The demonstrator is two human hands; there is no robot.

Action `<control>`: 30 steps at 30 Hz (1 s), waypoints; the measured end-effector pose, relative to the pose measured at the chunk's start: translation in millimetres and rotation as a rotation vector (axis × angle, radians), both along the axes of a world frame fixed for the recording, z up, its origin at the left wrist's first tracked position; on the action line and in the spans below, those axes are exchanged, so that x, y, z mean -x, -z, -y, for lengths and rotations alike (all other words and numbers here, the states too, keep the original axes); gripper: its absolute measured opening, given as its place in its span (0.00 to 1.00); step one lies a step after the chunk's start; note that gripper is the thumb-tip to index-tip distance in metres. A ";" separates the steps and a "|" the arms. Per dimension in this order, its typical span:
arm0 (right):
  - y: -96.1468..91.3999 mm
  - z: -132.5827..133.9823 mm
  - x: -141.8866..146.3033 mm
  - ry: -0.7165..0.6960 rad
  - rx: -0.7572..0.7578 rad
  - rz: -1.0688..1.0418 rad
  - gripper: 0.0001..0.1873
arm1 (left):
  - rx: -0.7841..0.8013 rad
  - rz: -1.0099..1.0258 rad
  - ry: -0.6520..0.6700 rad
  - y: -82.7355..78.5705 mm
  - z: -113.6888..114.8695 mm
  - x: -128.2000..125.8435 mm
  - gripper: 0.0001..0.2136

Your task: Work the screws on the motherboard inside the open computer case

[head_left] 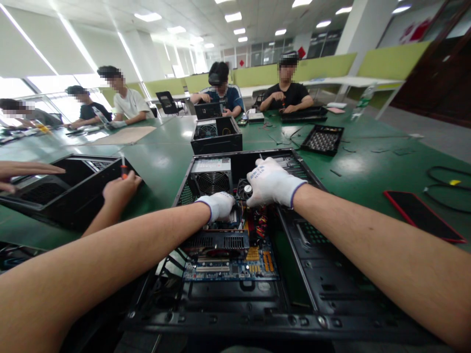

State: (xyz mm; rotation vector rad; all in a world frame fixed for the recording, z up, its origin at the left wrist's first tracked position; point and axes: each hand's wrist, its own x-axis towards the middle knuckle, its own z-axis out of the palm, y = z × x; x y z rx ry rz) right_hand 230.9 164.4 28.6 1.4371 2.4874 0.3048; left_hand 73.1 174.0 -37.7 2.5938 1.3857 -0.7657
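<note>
An open black computer case [331, 274] lies in front of me with a blue motherboard [235, 267], a graphics card [217, 241] and a power supply with a fan grille [212, 180] inside. My left hand [220, 206], in a white glove, is curled down among the parts beside the power supply. My right hand [270, 183], also gloved, is closed around a small round fan part [246, 188] near the middle of the case. What the left fingers hold is hidden.
A co-worker's hand [119, 189] on my left grips a screwdriver over another black case [66, 191]. A second open case [216, 135] and a black tray [323, 139] stand farther back. A red-edged phone [423, 215] and cables [447, 189] lie right. Several people sit across the green table [162, 162].
</note>
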 end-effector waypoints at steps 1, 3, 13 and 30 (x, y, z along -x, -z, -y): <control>0.2 -0.3 -0.1 0.000 0.000 -0.004 0.28 | 0.000 0.002 0.002 0.1 0.1 -0.1 0.24; 0.4 -0.5 -0.3 -0.001 -0.002 -0.004 0.28 | 0.000 0.007 0.008 1.0 -0.4 0.0 0.25; -0.5 1.8 2.3 0.008 0.009 0.034 0.31 | 0.029 0.021 0.070 3.5 -0.6 1.1 0.21; -13.9 27.9 -13.8 -0.083 0.021 -0.193 0.50 | -0.172 0.250 -0.085 -73.8 42.4 47.4 0.19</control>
